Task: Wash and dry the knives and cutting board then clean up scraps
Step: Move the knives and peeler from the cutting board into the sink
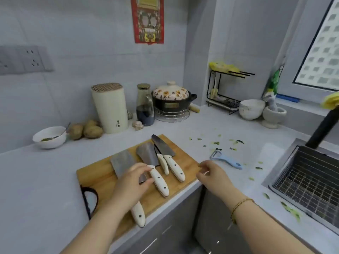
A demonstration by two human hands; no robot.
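- Four knives (174, 168) with white handles lay side by side on the wooden cutting board (95, 177) at the centre of the frame, blades pointing toward the upper left.
- The left grip (132, 180) lay over the neck of the cleaver (122, 163), the leftmost blade. Its forefinger and thumb were narrowed at the handle of the second knife (159, 182).
- Whether that pinch had actually closed on the handle could not be told.
- The right grip (211, 175) hovered just beside the board's right corner, fingers loosely curled and holding nothing.
- Judging by this, the task was at its start, with the first knife being picked up for washing. Nothing looked wet, and the board was not yet moved.
- Green scraps (216, 143) were scattered over the table (45, 180) right of the board, around a blue peeler (226, 160) and down along the sink (280, 162) at the right edge.
- A wire basket (308, 180) sat inside that sink.
- The next move probably called for a firm hold on one handle and a lift clear of its close neighbours. The carry would then go rightward to the sink with the blade pointed away from the free grip.
- The handles lay close together, so a careless lift risked nudging the small knife beside it.
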